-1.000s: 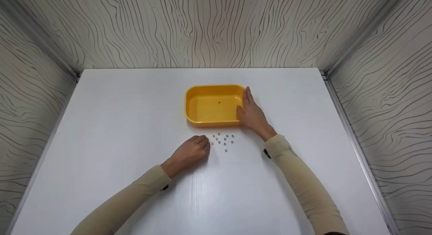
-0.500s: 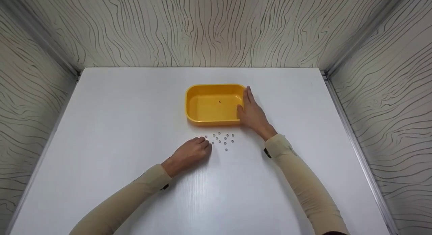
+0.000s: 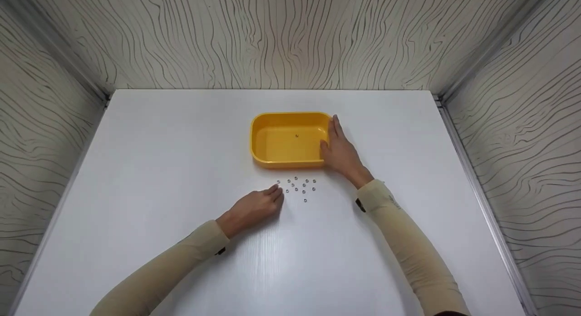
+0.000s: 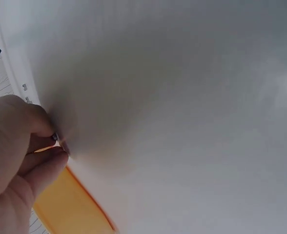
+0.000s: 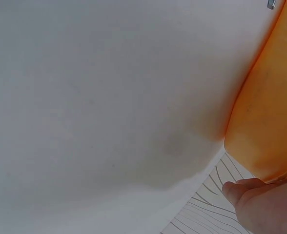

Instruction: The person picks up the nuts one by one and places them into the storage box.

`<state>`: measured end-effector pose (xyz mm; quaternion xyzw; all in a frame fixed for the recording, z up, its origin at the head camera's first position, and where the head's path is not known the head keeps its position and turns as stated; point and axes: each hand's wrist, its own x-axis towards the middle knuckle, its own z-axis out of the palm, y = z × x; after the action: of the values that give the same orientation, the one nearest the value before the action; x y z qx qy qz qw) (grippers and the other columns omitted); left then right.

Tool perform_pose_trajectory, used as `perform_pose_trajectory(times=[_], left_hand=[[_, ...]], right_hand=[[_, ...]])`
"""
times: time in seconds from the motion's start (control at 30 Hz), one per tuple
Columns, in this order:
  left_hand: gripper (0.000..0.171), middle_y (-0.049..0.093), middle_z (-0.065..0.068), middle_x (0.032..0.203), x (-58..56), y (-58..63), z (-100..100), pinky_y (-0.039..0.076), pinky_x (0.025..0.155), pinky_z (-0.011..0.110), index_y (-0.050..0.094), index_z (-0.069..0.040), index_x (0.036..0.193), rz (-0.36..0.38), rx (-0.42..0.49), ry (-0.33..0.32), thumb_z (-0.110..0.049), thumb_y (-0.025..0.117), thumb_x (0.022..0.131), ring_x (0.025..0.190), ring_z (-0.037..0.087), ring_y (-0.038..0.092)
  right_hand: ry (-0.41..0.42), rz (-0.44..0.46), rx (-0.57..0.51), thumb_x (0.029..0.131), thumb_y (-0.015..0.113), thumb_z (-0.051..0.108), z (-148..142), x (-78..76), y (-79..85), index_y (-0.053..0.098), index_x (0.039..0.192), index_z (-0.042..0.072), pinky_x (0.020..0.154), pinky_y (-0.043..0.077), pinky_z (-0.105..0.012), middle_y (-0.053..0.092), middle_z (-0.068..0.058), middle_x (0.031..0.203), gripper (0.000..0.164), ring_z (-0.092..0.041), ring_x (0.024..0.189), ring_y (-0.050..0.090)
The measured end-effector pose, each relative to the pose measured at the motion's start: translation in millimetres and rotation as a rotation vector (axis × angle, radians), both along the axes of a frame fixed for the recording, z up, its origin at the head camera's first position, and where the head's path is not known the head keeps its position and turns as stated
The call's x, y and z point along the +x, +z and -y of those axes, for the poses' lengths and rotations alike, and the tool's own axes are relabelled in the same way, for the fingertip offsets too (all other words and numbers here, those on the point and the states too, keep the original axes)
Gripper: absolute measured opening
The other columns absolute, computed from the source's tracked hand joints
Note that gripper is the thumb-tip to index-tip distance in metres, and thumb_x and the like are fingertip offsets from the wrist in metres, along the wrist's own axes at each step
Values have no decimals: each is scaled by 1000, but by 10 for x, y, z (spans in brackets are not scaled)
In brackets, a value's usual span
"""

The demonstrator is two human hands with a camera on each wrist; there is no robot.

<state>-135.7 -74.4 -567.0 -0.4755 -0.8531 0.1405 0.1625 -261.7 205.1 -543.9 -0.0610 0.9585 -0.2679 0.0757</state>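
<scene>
Several small metal nuts [image 3: 304, 185] lie scattered on the white table in front of a yellow plastic container [image 3: 290, 164]. One more nut [image 3: 297, 135] lies on the container's floor. At the left edge of the scatter is my left hand [image 3: 256, 207], its fingertips bent down close to the table. The left wrist view shows a small dark metal nut [image 4: 54, 137] pinched between its thumb and finger. My right hand [image 3: 342, 157] grips the container's right end, thumb over the rim on the inside and fingers along the outer wall.
The white table [image 3: 159, 148] meets a wood-patterned back wall [image 3: 290, 39] behind the container. Similar panels [image 3: 535, 148] with metal edge rails stand on both sides.
My left hand has shifted slightly, and a nut once hidden by its fingers now shows just beyond the fingertips. My right hand keeps its grip on the container.
</scene>
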Motion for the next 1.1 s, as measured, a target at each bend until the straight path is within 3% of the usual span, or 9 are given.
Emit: perform_pose_trajectory(times=[0.17, 0.43, 0.73, 0.9, 1.0, 1.1], left_hand=[[31, 76, 7, 123, 5, -14, -17, 63, 63, 23, 73, -4, 124, -40, -32, -5, -3, 74, 93, 110, 15, 77], [28, 79, 8, 118, -29, -59, -2, 63, 60, 23, 75, -4, 123, -182, -89, -77, -8, 73, 96, 97, 14, 80], [26, 80, 5, 113, -86, -109, 59, 61, 55, 23, 76, -7, 119, -214, -49, -142, -9, 75, 93, 88, 12, 78], [24, 81, 6, 109, -106, -139, 70, 63, 60, 23, 77, -5, 115, -263, -30, -191, -10, 76, 92, 95, 14, 79], [21, 81, 7, 105, -126, -151, 78, 63, 61, 23, 78, -4, 112, -295, -10, -218, -3, 62, 98, 95, 14, 79], [23, 80, 6, 103, -144, -150, 84, 62, 59, 22, 78, -4, 110, -313, 2, -227, -2, 58, 99, 91, 13, 78]], right_hand=[[-7, 6, 7, 110, 41, 37, -3, 0, 5, -2, 169, 9, 133, 29, -48, -12, -3, 179, 78, -32, 163, 26], [-19, 17, -4, 110, 41, 37, 0, 7, 14, -2, 169, 10, 134, 26, -48, -14, 0, 179, 78, -31, 164, 22], [-14, 24, -12, 111, 41, 39, 11, 10, 5, -3, 169, 12, 134, 24, -48, -15, 0, 179, 78, -31, 165, 19], [-19, 5, -2, 110, 42, 38, 14, 7, -9, -2, 170, 12, 134, 26, -48, -13, -2, 179, 78, -30, 165, 21], [-23, 1, -4, 110, 43, 39, 11, 6, -16, -2, 170, 12, 133, 27, -47, -12, -2, 179, 79, -30, 164, 24], [-29, 6, -2, 110, 42, 39, 13, 3, -18, -2, 170, 13, 133, 27, -47, -13, -1, 179, 79, -30, 164, 23]])
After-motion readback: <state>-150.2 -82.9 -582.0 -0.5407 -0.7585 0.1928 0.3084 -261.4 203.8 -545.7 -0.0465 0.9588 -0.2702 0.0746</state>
